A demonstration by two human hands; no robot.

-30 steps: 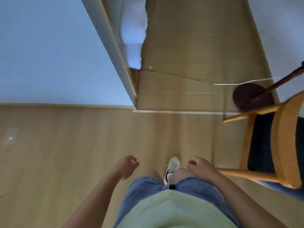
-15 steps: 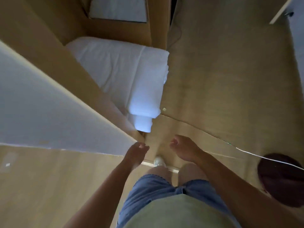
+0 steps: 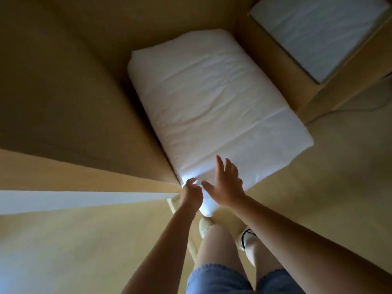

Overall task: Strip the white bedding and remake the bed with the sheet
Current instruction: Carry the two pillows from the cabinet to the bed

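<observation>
At the near corner of the white bedding (image 3: 212, 98), right hand (image 3: 227, 183) is spread open; left hand (image 3: 191, 193) curls, grip indeterminate. Bedding lies smooth, lightly creased.

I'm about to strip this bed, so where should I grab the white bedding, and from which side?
Likely the near corner of the white bedding, where the left hand and right hand reach. The cloth hangs down past the edge there, offering a loose fold to pinch. Come from that near end: a wooden panel runs close along one long side.
</observation>
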